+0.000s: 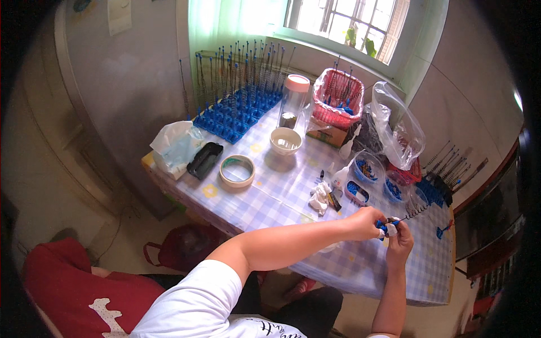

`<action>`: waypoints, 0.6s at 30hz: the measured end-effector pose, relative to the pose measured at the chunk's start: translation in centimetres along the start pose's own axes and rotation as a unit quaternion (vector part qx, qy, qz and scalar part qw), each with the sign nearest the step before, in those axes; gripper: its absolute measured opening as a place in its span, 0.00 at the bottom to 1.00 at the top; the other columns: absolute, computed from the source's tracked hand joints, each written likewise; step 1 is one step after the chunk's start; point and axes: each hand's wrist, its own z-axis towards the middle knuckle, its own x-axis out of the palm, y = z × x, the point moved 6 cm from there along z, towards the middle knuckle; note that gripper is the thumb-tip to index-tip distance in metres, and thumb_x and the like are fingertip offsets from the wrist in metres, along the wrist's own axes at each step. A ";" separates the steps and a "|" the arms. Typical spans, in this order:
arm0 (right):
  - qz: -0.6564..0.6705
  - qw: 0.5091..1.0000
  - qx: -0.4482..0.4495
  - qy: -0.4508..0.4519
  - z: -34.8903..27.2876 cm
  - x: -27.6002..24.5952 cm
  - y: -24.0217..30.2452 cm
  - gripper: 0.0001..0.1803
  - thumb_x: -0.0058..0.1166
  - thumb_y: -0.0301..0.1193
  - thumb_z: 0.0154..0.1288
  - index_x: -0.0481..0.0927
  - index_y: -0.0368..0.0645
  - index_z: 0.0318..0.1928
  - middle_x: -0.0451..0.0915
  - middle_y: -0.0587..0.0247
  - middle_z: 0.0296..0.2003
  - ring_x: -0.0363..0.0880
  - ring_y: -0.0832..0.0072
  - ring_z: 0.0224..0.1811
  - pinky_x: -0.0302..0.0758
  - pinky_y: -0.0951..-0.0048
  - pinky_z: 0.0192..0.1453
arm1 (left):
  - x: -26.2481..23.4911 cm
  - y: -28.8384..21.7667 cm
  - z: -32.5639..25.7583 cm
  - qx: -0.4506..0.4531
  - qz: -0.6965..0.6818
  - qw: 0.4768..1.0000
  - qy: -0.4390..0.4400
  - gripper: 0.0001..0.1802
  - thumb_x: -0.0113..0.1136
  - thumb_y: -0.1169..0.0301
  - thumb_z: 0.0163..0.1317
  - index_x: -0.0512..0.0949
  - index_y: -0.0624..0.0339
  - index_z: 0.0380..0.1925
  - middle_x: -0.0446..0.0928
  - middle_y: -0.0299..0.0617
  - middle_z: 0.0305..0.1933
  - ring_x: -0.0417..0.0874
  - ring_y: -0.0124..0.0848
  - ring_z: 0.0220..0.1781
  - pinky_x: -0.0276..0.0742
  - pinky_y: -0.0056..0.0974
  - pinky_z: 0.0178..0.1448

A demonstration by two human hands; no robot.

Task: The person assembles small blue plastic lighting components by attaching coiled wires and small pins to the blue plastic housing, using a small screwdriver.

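Over the right part of the table, my left hand (367,222) and my right hand (400,241) meet, both closed around a small blue plastic piece (381,227). From it a dark, thin coiled rod (417,212) sticks out to the upper right. White wrapping covers some of my fingertips. Fingers partly hide the blue piece, so its exact shape cannot be made out. Close by lie a crumpled white tissue (319,197), a pink-rimmed dish of blue bits (357,193) and a clear bowl of small blue parts (393,190).
A blue base (239,115) with many upright coiled rods stands at the back left. Also on the checked tablecloth (276,197) are a tape roll (237,171), black tray (204,160), cream bowl (285,141), clear bottle (294,101) and red basket (339,119). More rods (451,169) stand at right.
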 end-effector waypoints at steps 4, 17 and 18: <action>0.018 1.000 -0.007 -0.013 0.0 0.0 0.1 0.11 0.58 0.29 0.64 0.79 0.36 0.44 0.80 0.66 0.35 0.76 0.80 0.38 0.72 0.77 0.44 | -0.3 -0.5 -0.2 -0.014 -0.001 1.000 -0.003 0.21 0.66 0.63 0.53 0.80 0.67 0.43 0.83 0.50 0.37 0.82 0.33 0.39 0.76 0.38 0.46; -0.011 1.000 -0.014 -0.021 -0.3 0.1 0.8 0.09 0.59 0.29 0.63 0.79 0.36 0.40 0.78 0.70 0.30 0.73 0.83 0.34 0.69 0.80 0.39 | 0.8 0.7 -0.2 -0.086 -0.161 0.982 0.045 0.23 0.65 0.69 0.55 0.77 0.63 0.52 0.82 0.38 0.36 0.78 0.22 0.36 0.75 0.31 0.39; -0.003 1.000 -0.003 -0.016 -0.3 0.1 0.8 0.09 0.59 0.28 0.63 0.80 0.36 0.40 0.78 0.69 0.31 0.74 0.82 0.35 0.70 0.79 0.40 | 0.9 0.8 -0.2 -0.087 -0.162 0.982 0.048 0.23 0.65 0.69 0.55 0.77 0.63 0.52 0.82 0.38 0.36 0.78 0.22 0.36 0.75 0.31 0.39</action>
